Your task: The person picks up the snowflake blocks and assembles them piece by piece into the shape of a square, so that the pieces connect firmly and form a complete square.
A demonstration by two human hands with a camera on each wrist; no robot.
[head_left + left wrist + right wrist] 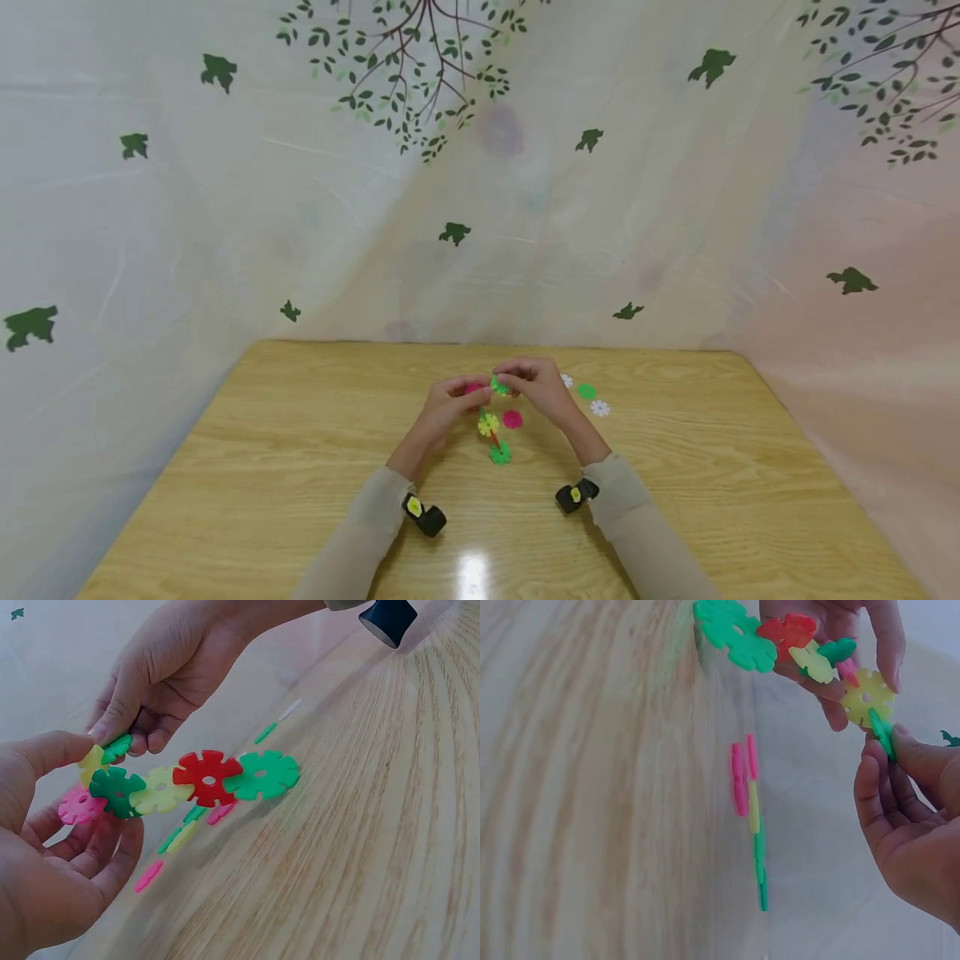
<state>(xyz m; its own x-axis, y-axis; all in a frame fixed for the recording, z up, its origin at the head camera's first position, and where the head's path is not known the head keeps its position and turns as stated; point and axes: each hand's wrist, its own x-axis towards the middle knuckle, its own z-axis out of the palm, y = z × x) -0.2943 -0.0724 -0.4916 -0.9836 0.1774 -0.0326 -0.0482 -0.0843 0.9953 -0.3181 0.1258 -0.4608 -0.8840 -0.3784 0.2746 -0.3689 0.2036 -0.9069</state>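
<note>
My left hand (450,406) holds a chain of slotted, flower-shaped plastic discs by its upper end. In the left wrist view the chain has a pink disc (73,810), a dark green disc (105,787), a pale yellow disc (154,801), a red disc (196,774) and a green disc (274,776) at the far end. Another yellow disc (859,710) stands at the upper end, facing the right wrist camera. Between thumb and fingers, my right hand (542,390) pinches a small green disc (880,733), its edge at the yellow disc's rim.
On the wooden table (262,467) lie a loose pink disc (512,419), a green disc (587,392) and a white disc (600,408), with more discs close by. A pale cloth (375,275) with printed leaves and birds hangs behind the table.
</note>
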